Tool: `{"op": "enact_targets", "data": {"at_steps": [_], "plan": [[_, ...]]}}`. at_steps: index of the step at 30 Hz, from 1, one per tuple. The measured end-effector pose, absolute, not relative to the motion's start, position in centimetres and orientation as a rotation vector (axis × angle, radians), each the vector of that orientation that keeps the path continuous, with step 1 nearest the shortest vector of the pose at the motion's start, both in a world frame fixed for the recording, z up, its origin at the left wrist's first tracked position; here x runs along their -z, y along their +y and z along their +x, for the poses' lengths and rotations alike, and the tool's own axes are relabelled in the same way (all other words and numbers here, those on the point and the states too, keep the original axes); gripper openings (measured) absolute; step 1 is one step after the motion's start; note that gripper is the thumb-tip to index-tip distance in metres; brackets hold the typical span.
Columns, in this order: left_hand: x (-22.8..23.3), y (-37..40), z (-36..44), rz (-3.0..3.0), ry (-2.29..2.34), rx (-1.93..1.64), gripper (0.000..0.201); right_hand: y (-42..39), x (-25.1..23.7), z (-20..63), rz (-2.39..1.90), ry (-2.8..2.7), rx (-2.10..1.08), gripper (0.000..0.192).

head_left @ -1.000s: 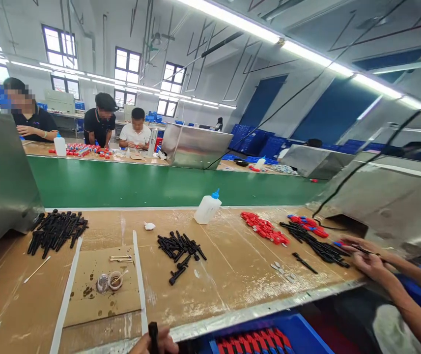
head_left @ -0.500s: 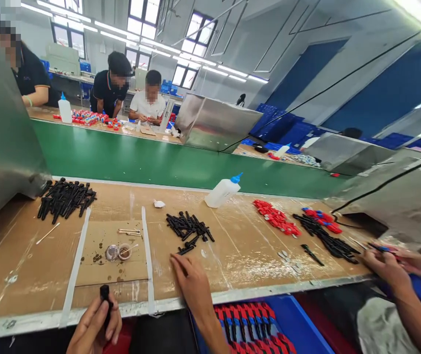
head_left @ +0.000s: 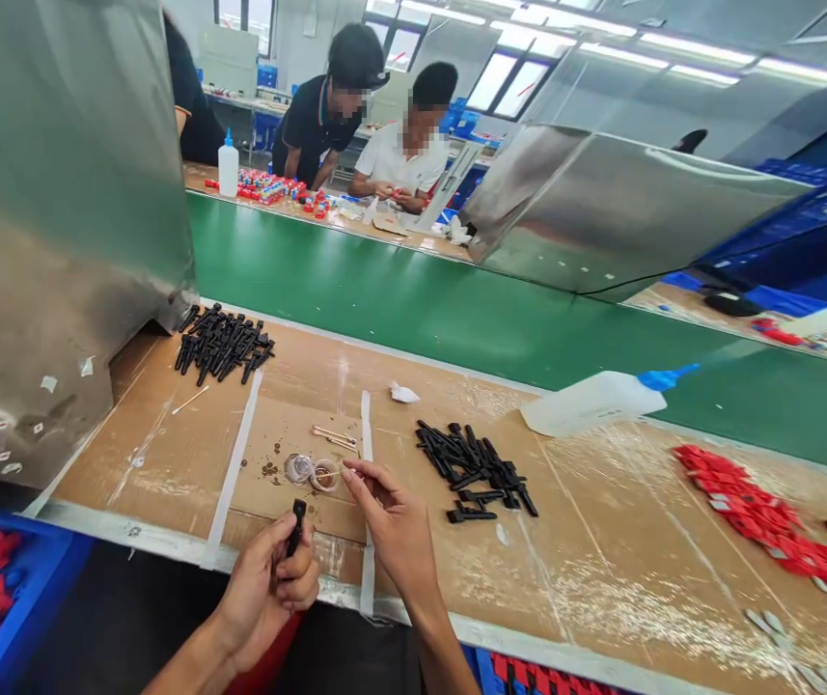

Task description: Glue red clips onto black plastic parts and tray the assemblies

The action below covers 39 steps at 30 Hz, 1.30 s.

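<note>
My left hand [head_left: 279,569] is closed around a black plastic part [head_left: 298,524], its blocky end pointing up, near the table's front edge. My right hand [head_left: 388,512] pinches the end of a cotton swab [head_left: 336,473], whose tip rests in a small round dish [head_left: 324,475] of brown paste. Touching that dish is a second small round container [head_left: 298,470]. Both stand on a cardboard sheet [head_left: 261,497] spotted with brown stains. Several more swabs [head_left: 335,437] lie on the sheet just behind the dishes.
Black parts lie in a left pile [head_left: 225,343] and a middle pile [head_left: 475,463]. A white bottle [head_left: 593,403] with a blue nozzle stands behind, and red parts [head_left: 767,516] lie to the right. A metal panel [head_left: 58,241] rises at left. Co-workers sit and stand across the green strip [head_left: 384,290].
My right hand has moved left from beside the middle black pile to the dish and now grips the swab. My left hand still holds its black part. The view has swung left.
</note>
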State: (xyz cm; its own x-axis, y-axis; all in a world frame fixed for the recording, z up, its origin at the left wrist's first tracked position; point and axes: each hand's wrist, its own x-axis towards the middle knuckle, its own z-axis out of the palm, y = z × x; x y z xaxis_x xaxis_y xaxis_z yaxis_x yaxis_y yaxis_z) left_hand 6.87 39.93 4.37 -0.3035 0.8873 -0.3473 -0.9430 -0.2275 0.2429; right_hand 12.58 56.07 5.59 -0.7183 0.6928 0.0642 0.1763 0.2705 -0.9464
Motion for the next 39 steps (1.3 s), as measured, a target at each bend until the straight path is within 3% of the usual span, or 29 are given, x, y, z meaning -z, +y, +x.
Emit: {"op": "enact_targets", "data": {"at_steps": [7, 16, 27, 39], "plan": [[-4.3, 39.6, 6.5, -0.192, 0.452, -1.778, 0.025, 55.3, -7.3, 11.5, -0.536, -2.305, -1.182, 0.010], [-4.5, 39.7, 6.6, -0.190, 0.453, -1.763, 0.027, 56.3, -7.0, 12.8, -0.469, -2.266, -0.774, 0.008], [-4.8, 40.0, 6.8, -0.209, 0.517, -1.776, 0.026, 55.9, -6.0, 14.3, -0.654, -2.031, -0.980, 0.008], [-4.9, 40.2, 6.8, -0.187, 0.552, -1.783, 0.026, 53.0, -6.2, 14.8, -0.524, -2.031, -1.150, 0.013]]}}
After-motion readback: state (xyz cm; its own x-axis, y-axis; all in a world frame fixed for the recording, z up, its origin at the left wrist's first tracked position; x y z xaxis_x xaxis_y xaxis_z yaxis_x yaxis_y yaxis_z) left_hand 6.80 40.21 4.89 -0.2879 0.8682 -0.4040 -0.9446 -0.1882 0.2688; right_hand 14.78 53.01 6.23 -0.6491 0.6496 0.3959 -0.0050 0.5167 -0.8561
